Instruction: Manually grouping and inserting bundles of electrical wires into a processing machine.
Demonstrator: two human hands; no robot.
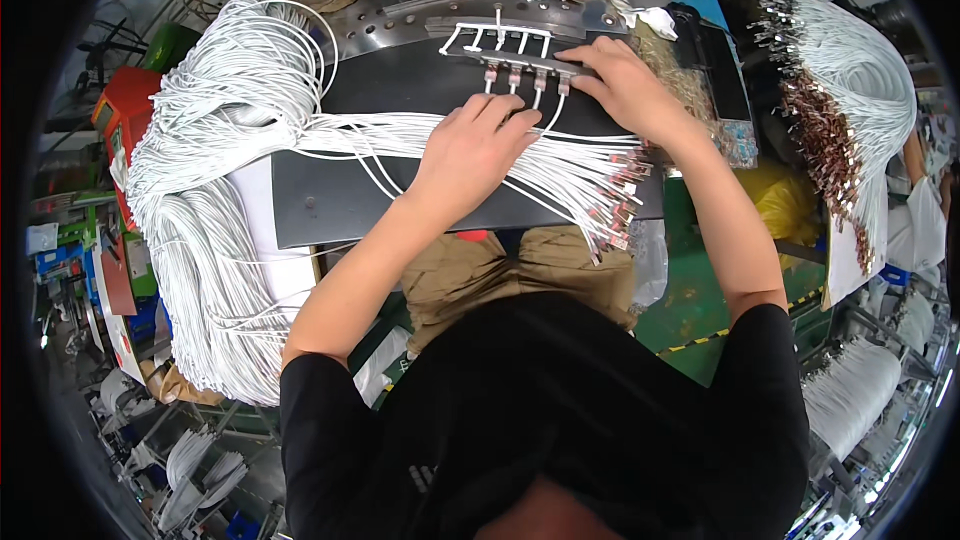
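A narrow metal bar (pixel 530 62) lies across the dark work surface, with several cable ends (pixel 515 79) set side by side along its near edge. Just beyond it is a branched white plastic runner (pixel 452 38). My right hand (pixel 632 92) pinches the bar's right end between thumb and fingers. My left hand (pixel 470 152) is bent over the white cables just below the bar, fingers curled around one or more of them; its thumb is hidden. Under and beside that hand a fanned bundle of white cables (pixel 590 175) lies with its metal-tipped ends to the right.
A large heap of white cables (pixel 215 90) is piled at the left beside a red machine part (pixel 122 115). Behind the bar stands a perforated metal fixture (pixel 380 35). At the right hangs another cable bundle (pixel 865 80) with brown ends, near a yellow bag (pixel 785 202).
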